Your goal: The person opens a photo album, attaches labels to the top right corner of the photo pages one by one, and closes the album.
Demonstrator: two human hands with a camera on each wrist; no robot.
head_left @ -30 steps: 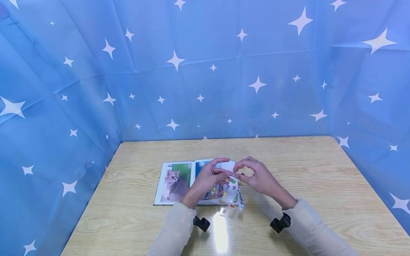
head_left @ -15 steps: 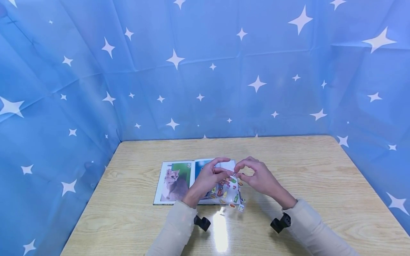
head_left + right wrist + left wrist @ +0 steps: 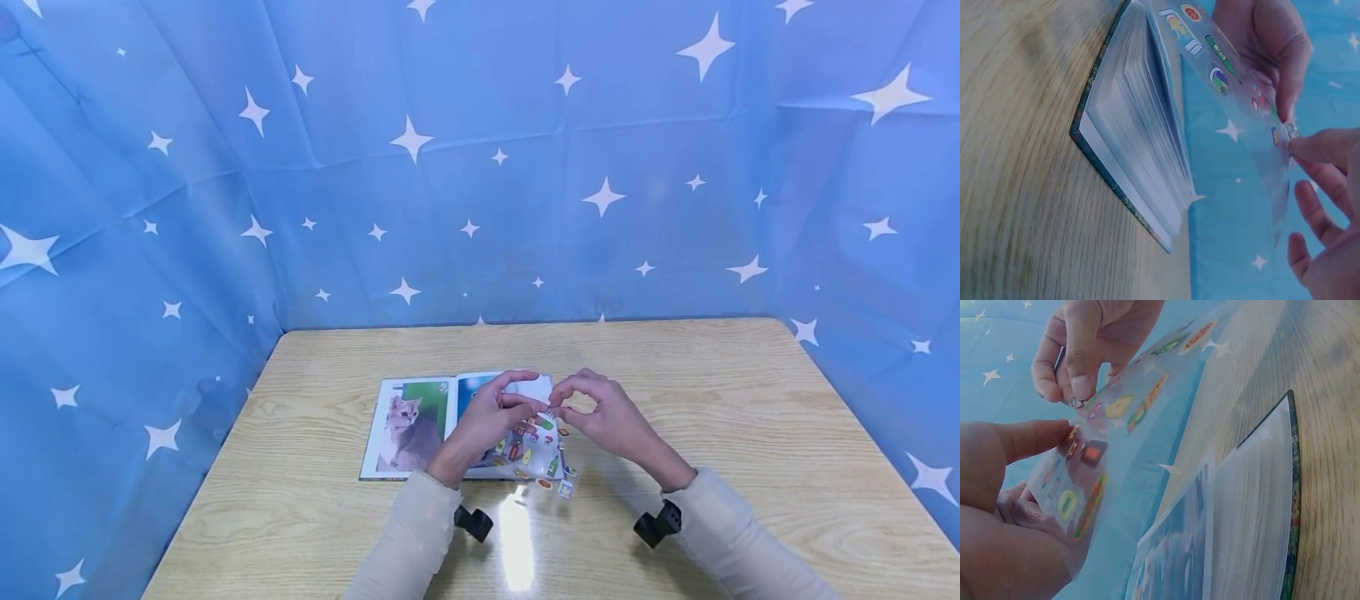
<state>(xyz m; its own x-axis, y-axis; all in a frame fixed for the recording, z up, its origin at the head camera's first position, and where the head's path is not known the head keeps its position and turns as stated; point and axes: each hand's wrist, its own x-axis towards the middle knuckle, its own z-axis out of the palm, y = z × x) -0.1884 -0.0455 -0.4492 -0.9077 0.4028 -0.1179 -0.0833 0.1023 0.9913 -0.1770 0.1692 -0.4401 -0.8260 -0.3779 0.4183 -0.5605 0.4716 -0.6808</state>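
Note:
A clear sheet of small colourful food stickers (image 3: 527, 456) is held up over the right page of an open book (image 3: 366, 462). My left hand (image 3: 482, 423) grips the sheet by its left part, thumb on the printed face and fingers behind, as the left wrist view shows. Opposite it, my right hand (image 3: 609, 417) pinches a tiny clear-edged sticker (image 3: 1289, 134) between thumb and index finger, right at the sheet's surface. The two hands' fingertips almost meet there. In the right wrist view, the right hand's other fingers are loosely bent.
The book's left page has a cat picture (image 3: 412, 433). Its thick block of pages (image 3: 1135, 125) stands up from the wooden table (image 3: 675, 358). Blue star-printed cloth (image 3: 480, 192) hangs behind and at both sides. A black wrist camera (image 3: 474, 524) sits on each wrist.
Both hands stay almost in place, with only slight fingertip movement at the pinched sticker. The sheet's lower right corner shifts a little to the right.

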